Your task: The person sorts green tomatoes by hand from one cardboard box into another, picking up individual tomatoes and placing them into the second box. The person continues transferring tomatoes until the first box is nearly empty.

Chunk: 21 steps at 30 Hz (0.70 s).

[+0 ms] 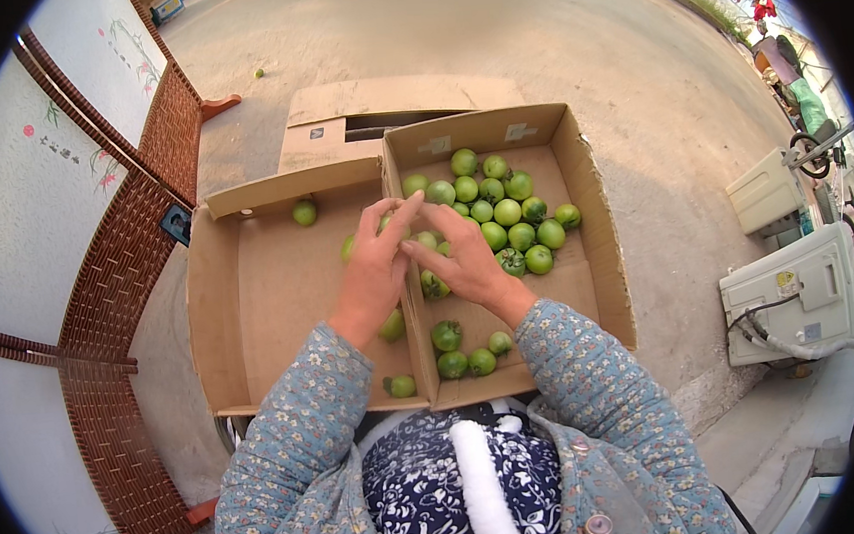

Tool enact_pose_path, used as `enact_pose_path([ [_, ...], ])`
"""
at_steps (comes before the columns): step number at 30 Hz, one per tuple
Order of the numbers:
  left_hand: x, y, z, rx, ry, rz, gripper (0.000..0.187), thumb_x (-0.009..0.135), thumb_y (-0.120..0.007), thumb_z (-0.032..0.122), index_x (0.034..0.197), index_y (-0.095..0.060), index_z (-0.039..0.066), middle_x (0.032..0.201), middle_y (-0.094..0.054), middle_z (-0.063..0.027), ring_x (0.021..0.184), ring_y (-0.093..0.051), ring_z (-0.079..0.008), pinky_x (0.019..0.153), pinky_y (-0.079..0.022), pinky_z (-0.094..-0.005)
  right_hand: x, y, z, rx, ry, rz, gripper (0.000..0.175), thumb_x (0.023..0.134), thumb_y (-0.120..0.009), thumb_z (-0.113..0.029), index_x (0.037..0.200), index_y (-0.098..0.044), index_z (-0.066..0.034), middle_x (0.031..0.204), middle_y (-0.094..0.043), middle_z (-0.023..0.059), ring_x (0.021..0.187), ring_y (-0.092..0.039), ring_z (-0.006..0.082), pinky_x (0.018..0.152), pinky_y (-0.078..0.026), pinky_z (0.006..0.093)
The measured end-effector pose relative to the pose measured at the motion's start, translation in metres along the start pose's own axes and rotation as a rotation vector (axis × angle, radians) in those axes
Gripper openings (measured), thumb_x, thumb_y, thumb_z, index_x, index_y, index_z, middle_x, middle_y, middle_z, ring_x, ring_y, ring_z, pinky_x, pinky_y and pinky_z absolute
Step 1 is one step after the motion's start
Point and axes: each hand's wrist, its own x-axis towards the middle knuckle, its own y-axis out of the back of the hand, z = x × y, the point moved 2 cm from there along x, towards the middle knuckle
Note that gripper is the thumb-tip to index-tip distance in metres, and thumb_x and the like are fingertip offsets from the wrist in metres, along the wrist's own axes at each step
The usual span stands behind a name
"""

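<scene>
My left hand (373,267) and my right hand (465,256) meet at the fingertips above the wall between two open cardboard boxes. Their fingers are bent inward. Green shows between and behind them, but whether a tomato is held or only lies below cannot be told. The right cardboard box (587,292) holds several green tomatoes (507,212), most of them clustered at its far side, with a small group (464,358) close to me. In the left cardboard box (292,315) a lone green tomato (304,213) lies at the back; a few others rest along its right side, partly hidden by my left hand.
Behind the boxes stands another cardboard box (316,144) with a dark slot. A folding screen (92,218) with woven panels rises on the left. A small green fruit (259,73) lies on the concrete floor (454,31). To the right is an air-conditioner unit (794,298) with hoses.
</scene>
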Motion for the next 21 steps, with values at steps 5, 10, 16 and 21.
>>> enact_pose_path([
  [5,-0.004,-0.002,-0.02,0.137,0.152,0.103,0.054,0.083,-0.061,-0.01,0.134,-0.055,0.005,0.124,-0.052,-0.0189,0.113,-0.056,-0.0373,0.096,-0.048,-0.0426,0.01,0.004,0.038,-0.549,0.052,0.192,0.054,0.091,-0.066,-0.02,0.141,-0.05,-0.0064,0.133,-0.056,0.017,0.12,-0.051,0.0328,0.102,-0.041,0.0438],
  [10,-0.011,-0.009,-0.029,0.375,0.177,0.007,0.051,0.084,-0.064,-0.003,0.134,-0.053,0.001,0.134,-0.048,-0.0229,0.123,-0.048,-0.041,0.105,-0.042,-0.0458,0.015,-0.004,0.068,-0.89,0.094,-0.03,0.054,0.086,-0.066,-0.012,0.138,-0.051,-0.0129,0.128,-0.056,0.0172,0.125,-0.047,0.035,0.112,-0.033,0.0498],
  [16,-0.005,-0.007,-0.02,0.262,0.108,0.045,0.057,0.086,-0.063,0.001,0.141,-0.048,0.003,0.137,-0.046,-0.0236,0.126,-0.046,-0.0415,0.108,-0.039,-0.0465,0.021,0.005,0.044,-0.89,0.07,0.01,0.04,0.082,-0.068,-0.011,0.121,-0.058,-0.0096,0.112,-0.06,0.0147,0.113,-0.052,0.0346,0.109,-0.034,0.0504],
  [21,0.001,0.001,0.006,0.092,-0.05,0.131,0.068,0.084,-0.068,0.003,0.146,-0.043,0.009,0.137,-0.047,-0.0213,0.122,-0.051,-0.0399,0.101,-0.046,-0.0436,0.02,0.017,-0.004,-0.215,-0.046,0.204,0.043,0.079,-0.076,-0.019,0.115,-0.057,-0.0055,0.102,-0.062,0.016,0.1,-0.056,0.0328,0.101,-0.041,0.0444],
])
